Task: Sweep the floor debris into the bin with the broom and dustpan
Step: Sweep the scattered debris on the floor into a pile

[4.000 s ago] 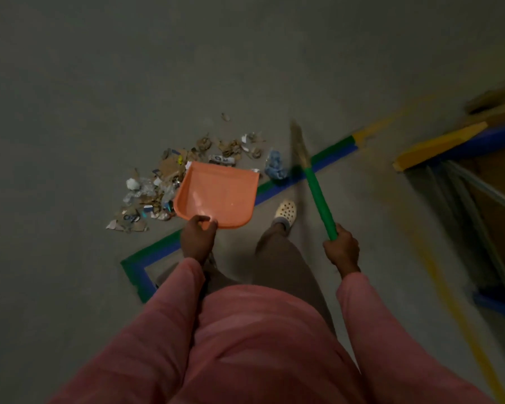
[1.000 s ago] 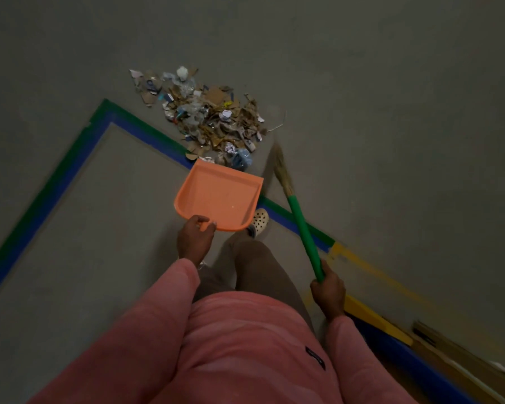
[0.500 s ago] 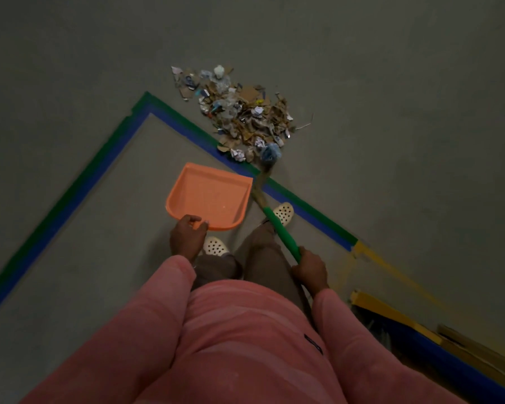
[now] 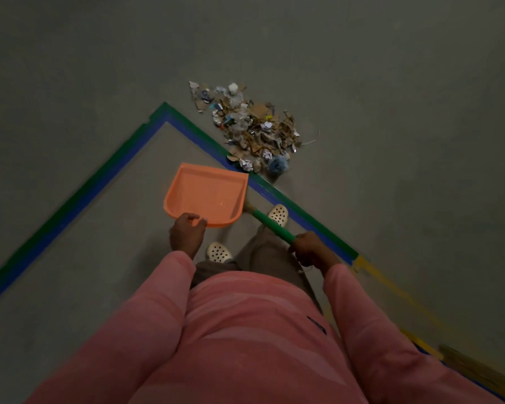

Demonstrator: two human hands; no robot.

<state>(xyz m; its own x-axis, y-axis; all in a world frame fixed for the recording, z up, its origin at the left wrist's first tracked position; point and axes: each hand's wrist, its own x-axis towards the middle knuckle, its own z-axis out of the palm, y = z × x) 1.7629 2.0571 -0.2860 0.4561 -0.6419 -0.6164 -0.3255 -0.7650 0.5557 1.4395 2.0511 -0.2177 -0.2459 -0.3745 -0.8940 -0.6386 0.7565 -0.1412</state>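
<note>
A pile of debris [image 4: 252,129], torn cardboard, crumpled paper and a blue wad, lies on the grey floor just beyond a green and blue tape line. My left hand [image 4: 187,233] holds the near edge of an orange dustpan [image 4: 206,196], which hangs empty short of the pile. My right hand [image 4: 308,247] grips the green handle of the broom [image 4: 271,224]. The broom runs up and left behind the dustpan's right side, so its bristle end is mostly hidden.
Green and blue floor tape [image 4: 99,176] forms a corner at upper left and runs down to the right, turning yellow [image 4: 388,282]. My white perforated shoes [image 4: 277,214] stand inside it. A wooden edge [image 4: 478,371] sits at lower right.
The view has shifted, so the pile now lies further right and farther from me. The broom has drawn back and left; its head went from beside the pile to behind the dustpan.
</note>
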